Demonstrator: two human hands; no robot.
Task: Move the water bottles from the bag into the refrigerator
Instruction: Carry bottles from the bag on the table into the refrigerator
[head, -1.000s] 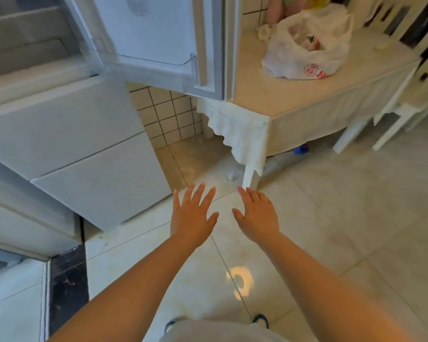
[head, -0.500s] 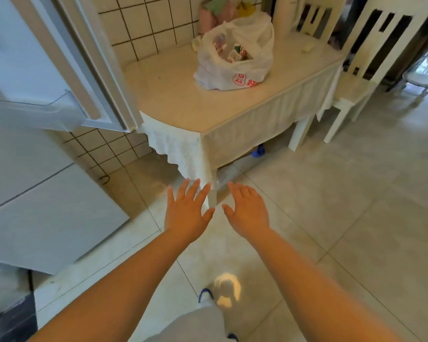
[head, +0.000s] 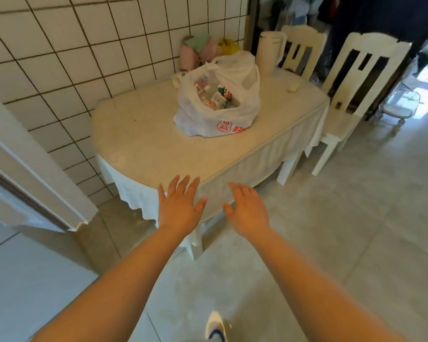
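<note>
A white plastic bag (head: 223,119) with red print stands open on the cream table (head: 143,144), holding several small packages and bottles that I cannot tell apart. My left hand (head: 179,206) and my right hand (head: 247,211) are stretched out side by side before the table's near edge, palms down, fingers straight, holding nothing. Both are well short of the bag. The open refrigerator door (head: 35,188) shows its edge at the left; the refrigerator's inside is out of view.
A white pitcher (head: 269,51) and pink and yellow items (head: 200,50) stand at the table's back by the tiled wall. Two white chairs (head: 356,90) are at the right end. A small pale object (head: 292,88) lies on the table. Tiled floor spreads to the right.
The view has swung right and up from the refrigerator to the table. The bag is now nearer and centred. Both hands stay open and have come up to the table's edge.
</note>
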